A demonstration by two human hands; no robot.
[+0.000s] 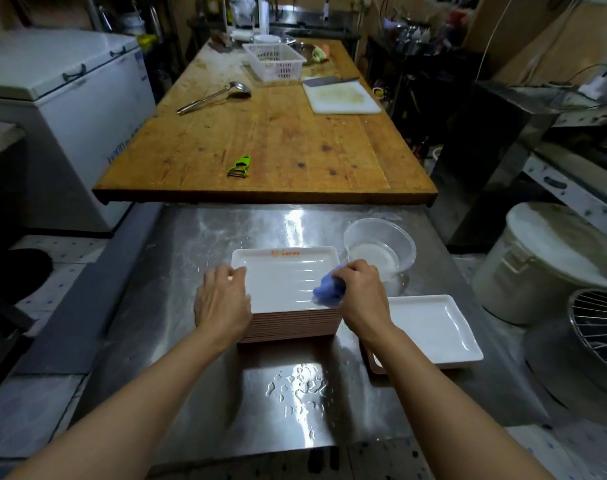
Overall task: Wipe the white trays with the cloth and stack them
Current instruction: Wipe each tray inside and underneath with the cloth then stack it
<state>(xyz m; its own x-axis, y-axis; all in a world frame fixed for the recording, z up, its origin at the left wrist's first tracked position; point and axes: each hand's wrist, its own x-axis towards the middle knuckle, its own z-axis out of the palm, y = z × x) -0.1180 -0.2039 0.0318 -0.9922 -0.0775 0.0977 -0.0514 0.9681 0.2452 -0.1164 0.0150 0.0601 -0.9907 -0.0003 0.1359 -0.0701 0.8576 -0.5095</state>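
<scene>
Wiping in progress: one person, two bare hands, at a wet steel table.
Left hand: rests on the left edge of the stack's top tray, fingers curled over the rim, steadying it.
Right hand: clenched round one blue cloth, pressing it onto the right side of the top tray.
Tray stack: one pile of many white trays with brownish undersides, at the middle of the steel table; the exact count cannot be told from the edges.
Top tray: one, white, face up, with an orange mark near its far rim and wet streaks across it.
Separate tray: one white tray lying just right of the stack, partly behind the right forearm; a brown edge shows under it, so whether more lie beneath cannot be told.
Clear bowl: one, holding cloudy liquid, just beyond the right hand.
Water drops: a scatter on the steel, near side of the stack.
Wooden table: one, beyond the steel table, carrying one green peeler, one ladle, one white basket, one white cutting board and one cleaver at the board's far edge.
Lidded bucket: one, at the right.
Chest freezer: one, white, at the left.
</scene>
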